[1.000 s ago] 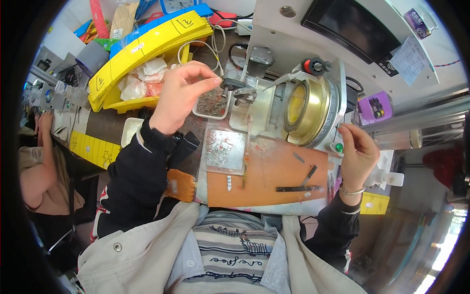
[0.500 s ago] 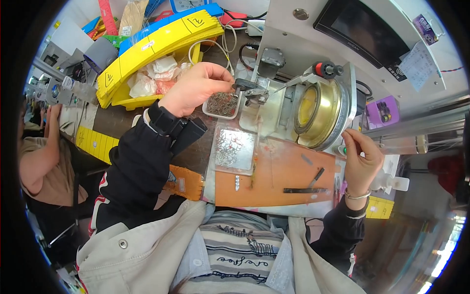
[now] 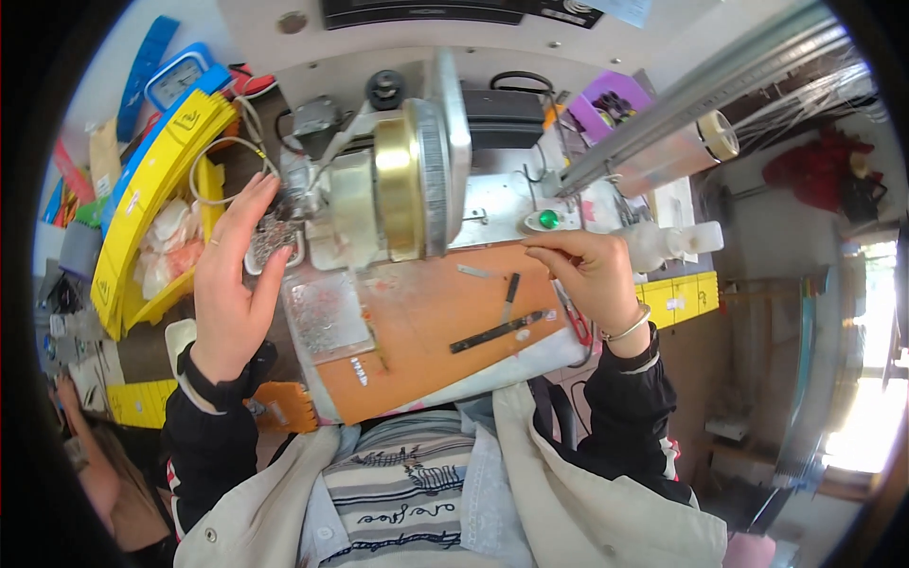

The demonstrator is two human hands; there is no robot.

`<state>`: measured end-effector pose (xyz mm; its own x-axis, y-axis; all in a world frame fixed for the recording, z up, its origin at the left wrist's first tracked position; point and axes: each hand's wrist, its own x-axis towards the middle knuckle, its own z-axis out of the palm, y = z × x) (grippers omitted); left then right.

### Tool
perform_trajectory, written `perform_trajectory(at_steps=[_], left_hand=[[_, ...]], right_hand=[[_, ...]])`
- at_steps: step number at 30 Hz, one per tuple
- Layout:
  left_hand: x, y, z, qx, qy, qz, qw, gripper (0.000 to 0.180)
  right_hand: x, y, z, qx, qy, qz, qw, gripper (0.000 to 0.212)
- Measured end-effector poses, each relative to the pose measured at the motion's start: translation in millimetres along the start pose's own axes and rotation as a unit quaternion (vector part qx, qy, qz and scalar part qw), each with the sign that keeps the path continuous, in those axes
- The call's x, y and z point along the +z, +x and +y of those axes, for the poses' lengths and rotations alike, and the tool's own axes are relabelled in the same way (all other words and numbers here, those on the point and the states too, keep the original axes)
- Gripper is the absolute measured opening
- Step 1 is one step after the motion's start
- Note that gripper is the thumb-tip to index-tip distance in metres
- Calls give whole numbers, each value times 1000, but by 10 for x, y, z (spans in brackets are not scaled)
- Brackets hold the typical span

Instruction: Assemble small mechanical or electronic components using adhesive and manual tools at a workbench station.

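Observation:
My left hand is raised with thumb and fingers spread, holding nothing. Beside its fingers sits a small white tub of tiny metal pieces, partly covered by the hand. A shallow tray with small shiny pieces lies nearer to me. At the right, my right hand has thumb and forefinger pinched together; whether something tiny is between them is hidden. Just beyond it is a green button on a metal base. Between the hands stands a machine with a brass-coloured wheel.
A brown board bears a black bar-shaped tool. Red-handled cutters lie by its right edge. A yellow bin with crumpled bags is at the left. A metal rail slants across the far right, near a purple box.
My view has swung to the right. The left hand has come away from the machine's front and opened from its pinch. The right hand stays pinched, now close before the green button.

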<state>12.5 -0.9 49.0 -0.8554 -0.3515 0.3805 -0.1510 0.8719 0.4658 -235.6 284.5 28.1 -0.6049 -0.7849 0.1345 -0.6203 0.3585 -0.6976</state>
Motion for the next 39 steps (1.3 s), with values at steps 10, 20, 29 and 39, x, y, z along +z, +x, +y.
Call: perform_trajectory(at_steps=[10, 20, 29, 39], left_hand=[[42, 35, 85, 4, 68, 6, 998, 52], [73, 15, 83, -2, 90, 1, 996, 51], [111, 43, 70, 7, 93, 11, 996, 52], [163, -12, -15, 10, 22, 74, 997, 64]], right_hand=[[-354, 111, 250, 1, 6, 325, 946, 8], [-273, 214, 308, 3, -38, 348, 937, 8], [-125, 200, 378, 2, -107, 320, 941, 8], [-40, -168, 141, 91, -31, 327, 940, 42]])
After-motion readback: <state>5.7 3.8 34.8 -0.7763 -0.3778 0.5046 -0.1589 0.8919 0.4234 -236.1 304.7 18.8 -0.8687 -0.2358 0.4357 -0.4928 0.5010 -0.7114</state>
